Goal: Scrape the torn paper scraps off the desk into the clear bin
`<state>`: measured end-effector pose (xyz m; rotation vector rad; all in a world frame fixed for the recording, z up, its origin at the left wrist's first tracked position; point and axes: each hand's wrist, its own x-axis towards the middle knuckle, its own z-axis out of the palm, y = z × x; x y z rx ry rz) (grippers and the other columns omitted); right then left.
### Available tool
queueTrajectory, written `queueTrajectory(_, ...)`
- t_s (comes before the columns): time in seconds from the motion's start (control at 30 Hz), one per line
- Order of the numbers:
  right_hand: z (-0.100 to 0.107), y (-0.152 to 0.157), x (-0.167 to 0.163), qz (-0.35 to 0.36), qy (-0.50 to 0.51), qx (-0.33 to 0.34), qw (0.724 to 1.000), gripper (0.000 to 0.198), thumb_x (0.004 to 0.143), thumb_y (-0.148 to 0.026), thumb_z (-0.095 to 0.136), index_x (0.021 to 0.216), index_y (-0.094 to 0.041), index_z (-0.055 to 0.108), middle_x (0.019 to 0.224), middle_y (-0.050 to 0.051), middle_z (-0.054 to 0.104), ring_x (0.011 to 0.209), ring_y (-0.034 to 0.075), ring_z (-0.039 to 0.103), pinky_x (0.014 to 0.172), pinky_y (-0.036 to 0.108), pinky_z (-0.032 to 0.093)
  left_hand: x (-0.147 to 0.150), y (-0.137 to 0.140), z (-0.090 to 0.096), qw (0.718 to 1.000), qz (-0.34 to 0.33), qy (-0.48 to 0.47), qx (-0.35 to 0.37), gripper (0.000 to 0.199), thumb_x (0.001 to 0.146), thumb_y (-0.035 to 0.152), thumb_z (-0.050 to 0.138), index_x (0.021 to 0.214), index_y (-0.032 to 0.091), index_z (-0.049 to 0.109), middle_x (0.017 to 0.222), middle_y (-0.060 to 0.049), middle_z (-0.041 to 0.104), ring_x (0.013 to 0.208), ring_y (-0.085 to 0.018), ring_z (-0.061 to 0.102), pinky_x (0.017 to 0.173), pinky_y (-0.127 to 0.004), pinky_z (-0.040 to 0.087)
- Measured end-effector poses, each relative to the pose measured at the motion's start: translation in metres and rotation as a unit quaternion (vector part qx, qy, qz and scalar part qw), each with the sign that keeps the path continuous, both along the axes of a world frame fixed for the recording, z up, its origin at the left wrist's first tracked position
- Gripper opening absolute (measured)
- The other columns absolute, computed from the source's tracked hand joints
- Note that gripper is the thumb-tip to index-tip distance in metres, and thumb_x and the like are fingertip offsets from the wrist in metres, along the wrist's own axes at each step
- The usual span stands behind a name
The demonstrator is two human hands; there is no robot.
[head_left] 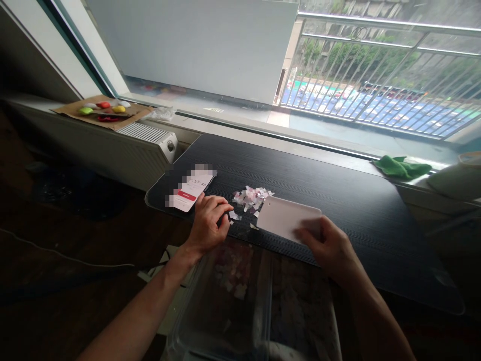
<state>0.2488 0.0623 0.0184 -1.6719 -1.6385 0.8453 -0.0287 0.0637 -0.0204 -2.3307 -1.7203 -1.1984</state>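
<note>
My right hand (330,245) grips a pale, flat rectangular card (287,216) by its right end, thumb in front. A small hole shows in the card's upper left corner. The card's left edge is beside a heap of torn paper scraps (250,198) on the dark table (338,200). My left hand (210,220) is at the table's near edge, fingers curved and thumb apart from the index finger. A few loose scraps (234,215) lie just by its fingertips. Below the edge stands a clear plastic bin (265,311) with paper scraps (233,271) inside.
A phone (190,193) with a lit screen lies left of the heap, partly blurred out. Brown cardboard (71,113) with colourful lumps rests above the radiator (146,138). A green cloth (404,168) is on the right sill. A white cable (71,254) crosses the floor.
</note>
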Motion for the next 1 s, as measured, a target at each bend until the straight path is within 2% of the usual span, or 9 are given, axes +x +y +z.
queueTrajectory(0.1, -0.004, 0.001, 0.005, 0.003, 0.045, -0.021, 0.999, 0.024, 0.075, -0.039, 0.065, 0.091, -0.021, 0.063, 0.081, 0.003, 0.070, 0.068, 0.019, 0.062, 0.063, 0.032, 0.048, 0.005, -0.015, 0.004, 0.999, -0.019, 0.023, 0.012, 0.020, 0.085, 0.015, 0.049, 0.097, 0.019, 0.065, 0.099, -0.006, 0.064, 0.103, -0.023, 0.057, 0.112, -0.055, 0.024)
queueTrajectory(0.27, -0.010, 0.017, 0.000, -0.044, 0.067, 0.006, 0.997, 0.027, 0.070, -0.039, 0.066, 0.088, -0.020, 0.062, 0.077, 0.003, 0.068, 0.068, 0.020, 0.061, 0.066, 0.034, 0.049, 0.008, -0.032, 0.001, 0.999, -0.022, 0.034, -0.020, 0.019, 0.085, 0.013, 0.050, 0.096, 0.019, 0.065, 0.100, -0.007, 0.064, 0.106, -0.025, 0.056, 0.111, -0.058, 0.025)
queueTrajectory(0.47, -0.014, 0.015, 0.006, 0.033, 0.103, -0.069, 0.992, 0.027, 0.071, -0.036, 0.067, 0.091, -0.018, 0.064, 0.082, 0.004, 0.069, 0.071, 0.019, 0.061, 0.066, 0.033, 0.049, 0.007, -0.051, 0.006, 0.998, -0.013, 0.042, -0.034, 0.021, 0.086, 0.012, 0.049, 0.099, 0.019, 0.064, 0.100, -0.006, 0.064, 0.107, -0.025, 0.055, 0.110, -0.057, 0.026)
queueTrajectory(0.57, -0.016, 0.013, 0.010, 0.011, 0.115, -0.068, 0.991, 0.028, 0.070, -0.037, 0.069, 0.091, -0.018, 0.065, 0.082, 0.003, 0.069, 0.072, 0.019, 0.061, 0.067, 0.032, 0.049, 0.011, -0.060, 0.011, 0.998, -0.013, 0.046, -0.048, 0.023, 0.086, 0.013, 0.049, 0.101, 0.019, 0.064, 0.099, -0.006, 0.064, 0.109, -0.026, 0.054, 0.110, -0.056, 0.027)
queueTrajectory(0.67, -0.020, 0.014, 0.010, -0.008, 0.133, -0.066, 0.989, 0.030, 0.068, -0.037, 0.071, 0.091, -0.018, 0.065, 0.080, 0.003, 0.069, 0.072, 0.019, 0.061, 0.067, 0.032, 0.049, 0.017, -0.063, 0.011, 0.996, -0.018, 0.052, -0.066, 0.024, 0.086, 0.013, 0.049, 0.103, 0.019, 0.065, 0.099, -0.006, 0.063, 0.110, -0.026, 0.054, 0.110, -0.057, 0.027)
queueTrajectory(0.77, -0.023, 0.009, 0.005, 0.008, 0.153, -0.093, 0.984, 0.031, 0.068, -0.038, 0.071, 0.091, -0.018, 0.065, 0.081, 0.003, 0.069, 0.073, 0.019, 0.061, 0.066, 0.031, 0.049, 0.020, -0.064, 0.009, 0.994, -0.026, 0.061, -0.084, 0.027, 0.085, 0.013, 0.049, 0.105, 0.019, 0.065, 0.099, -0.007, 0.063, 0.111, -0.027, 0.054, 0.109, -0.058, 0.027)
queueTrajectory(1.0, -0.016, -0.006, -0.002, 0.010, 0.172, -0.104, 0.979, 0.028, 0.068, -0.038, 0.069, 0.090, -0.020, 0.066, 0.080, 0.003, 0.070, 0.072, 0.020, 0.063, 0.066, 0.030, 0.050, 0.023, -0.063, 0.010, 0.993, -0.025, 0.070, -0.089, 0.029, 0.084, 0.012, 0.049, 0.107, 0.018, 0.066, 0.101, -0.008, 0.061, 0.114, -0.028, 0.052, 0.109, -0.061, 0.027)
